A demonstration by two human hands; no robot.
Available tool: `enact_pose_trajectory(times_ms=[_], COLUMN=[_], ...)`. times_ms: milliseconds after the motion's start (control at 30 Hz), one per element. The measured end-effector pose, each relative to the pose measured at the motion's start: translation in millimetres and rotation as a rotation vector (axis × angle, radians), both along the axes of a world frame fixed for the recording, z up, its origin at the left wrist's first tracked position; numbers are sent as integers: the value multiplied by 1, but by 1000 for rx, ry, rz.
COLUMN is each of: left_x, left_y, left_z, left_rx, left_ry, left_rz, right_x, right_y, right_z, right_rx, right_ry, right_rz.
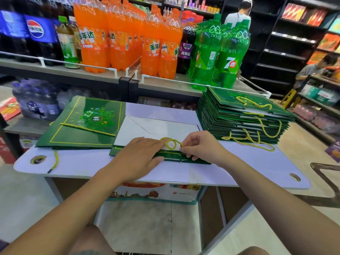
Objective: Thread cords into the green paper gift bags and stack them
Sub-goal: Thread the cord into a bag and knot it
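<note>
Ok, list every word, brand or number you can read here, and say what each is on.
"7喜": label of the green bottle.
"美年达": label of the orange bottle.
"美年达": label of the purple bottle.
"ATINE": along the left side of the flat green gift bag.
Too blurred to read: the lettering on the blue cola label, the bag's centre badge and all small print.

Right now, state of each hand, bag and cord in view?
folded bag: flat on table, white base up.
cord loop: one loop, between the hands.
left hand: flat, pressing folded bag.
right hand: pinching cord loop.
right stack: corded bags, piled flat.
left bag: flat, cord across it.
loose cord: lying by table's left edge.
</note>
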State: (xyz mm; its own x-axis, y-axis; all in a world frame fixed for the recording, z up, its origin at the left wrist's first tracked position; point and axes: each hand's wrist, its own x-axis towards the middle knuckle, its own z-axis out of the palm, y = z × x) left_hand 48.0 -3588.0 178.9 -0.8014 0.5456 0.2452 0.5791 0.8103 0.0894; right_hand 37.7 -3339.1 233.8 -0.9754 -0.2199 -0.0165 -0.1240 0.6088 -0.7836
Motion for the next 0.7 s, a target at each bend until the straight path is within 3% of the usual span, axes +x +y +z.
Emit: enact_pose_trajectory(times_ms=[400,700], left_x=[3,8], left_y=[3,5], left_z=[5,8], left_rx=[48,102], left_ry=[-2,2], left_rz=[25,41], right_x=[-1,-7], right_y=[-3,1], right_z=[-3,0], right_rx=[-10,165], right_ry=[20,158], right_rz=[-18,22])
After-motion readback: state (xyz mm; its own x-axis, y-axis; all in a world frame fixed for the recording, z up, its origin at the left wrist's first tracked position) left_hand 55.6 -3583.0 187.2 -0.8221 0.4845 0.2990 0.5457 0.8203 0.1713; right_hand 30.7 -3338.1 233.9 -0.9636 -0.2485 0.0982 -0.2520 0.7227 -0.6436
